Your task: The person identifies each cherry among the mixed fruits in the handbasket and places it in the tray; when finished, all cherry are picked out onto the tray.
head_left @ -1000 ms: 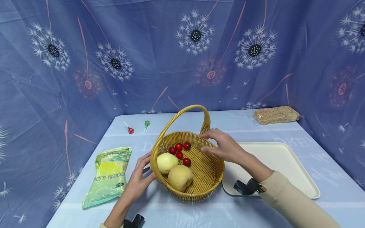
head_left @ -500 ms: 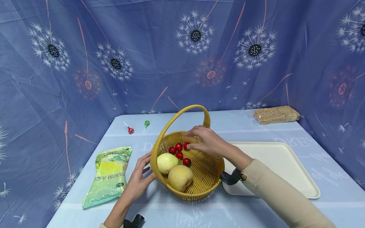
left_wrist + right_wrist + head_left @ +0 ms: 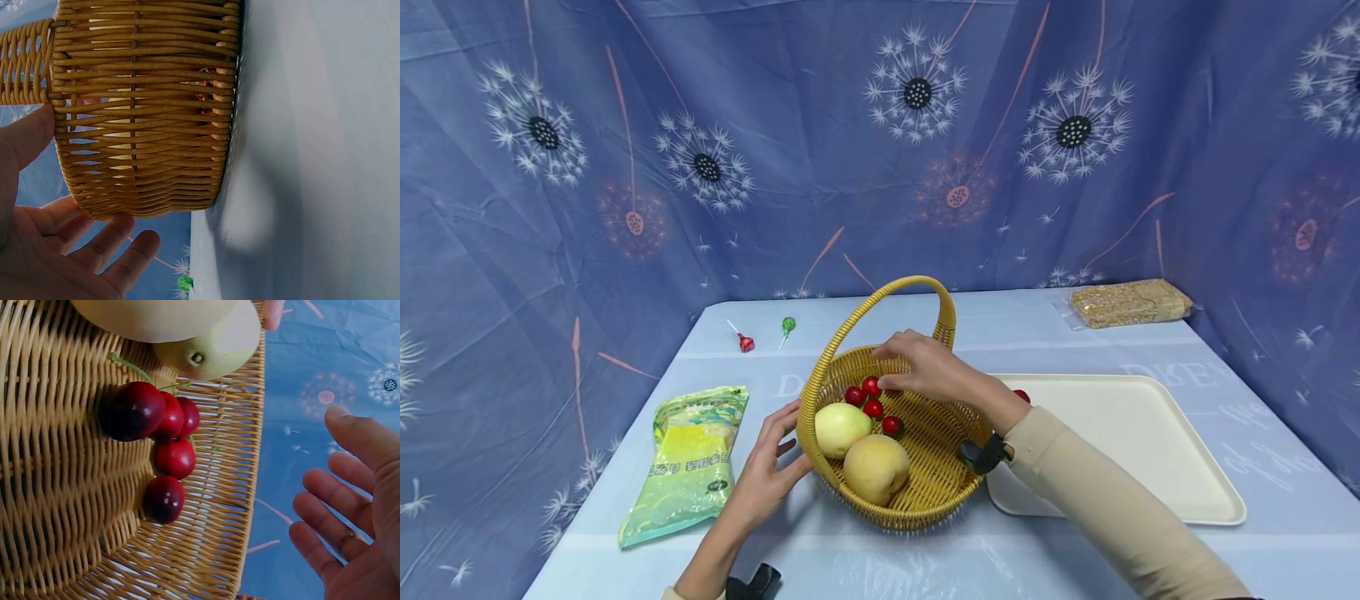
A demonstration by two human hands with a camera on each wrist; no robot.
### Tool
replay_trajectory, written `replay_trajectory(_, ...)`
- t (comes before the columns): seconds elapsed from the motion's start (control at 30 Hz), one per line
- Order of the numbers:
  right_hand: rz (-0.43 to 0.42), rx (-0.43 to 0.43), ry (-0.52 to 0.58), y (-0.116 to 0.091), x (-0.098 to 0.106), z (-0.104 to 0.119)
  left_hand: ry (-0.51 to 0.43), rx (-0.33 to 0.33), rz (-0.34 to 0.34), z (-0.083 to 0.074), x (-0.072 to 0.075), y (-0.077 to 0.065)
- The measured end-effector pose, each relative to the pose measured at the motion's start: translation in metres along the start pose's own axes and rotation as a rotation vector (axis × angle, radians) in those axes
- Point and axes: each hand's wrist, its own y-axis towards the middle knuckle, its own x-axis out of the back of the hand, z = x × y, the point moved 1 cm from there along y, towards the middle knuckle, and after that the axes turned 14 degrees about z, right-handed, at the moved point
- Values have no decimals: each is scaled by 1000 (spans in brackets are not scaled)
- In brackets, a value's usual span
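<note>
My left hand [image 3: 769,471] touches the outer left side of the wicker basket [image 3: 936,458], its fingers loosely spread. In the left wrist view its thumb [image 3: 34,134] meets the rim by the handle. Over the basket's back part hovers my right hand [image 3: 925,367], holding nothing, with relaxed fingers and the thumb apart. Inside the basket sit a pale green pear [image 3: 841,431] and a rounder yellow fruit [image 3: 876,468]. Several red cherries [image 3: 892,426] lie behind them; the right wrist view shows them clustered near the far wall, clear of my right hand's fingers.
A cream tray [image 3: 1120,450] lies right of the basket; a red cherry [image 3: 1022,395] on it shows beside my right forearm. Left is a green-yellow bag [image 3: 688,458]. Farther back are a red lollipop [image 3: 746,342], a green lollipop [image 3: 787,323] and a packet of grain [image 3: 1131,303].
My right hand has moved left from the basket's right rim to above the cherries. A cherry on the tray has come into view behind the forearm. My left hand has stayed in place.
</note>
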Motion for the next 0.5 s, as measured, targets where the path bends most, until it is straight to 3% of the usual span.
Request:
replay_trajectory(0.33,34,57,-98,18,-12,-5,-6,0,0,1,1,0)
replay_trajectory(0.5,137,37,-71,21,-19,-11,-22,-11,3,0,1,1)
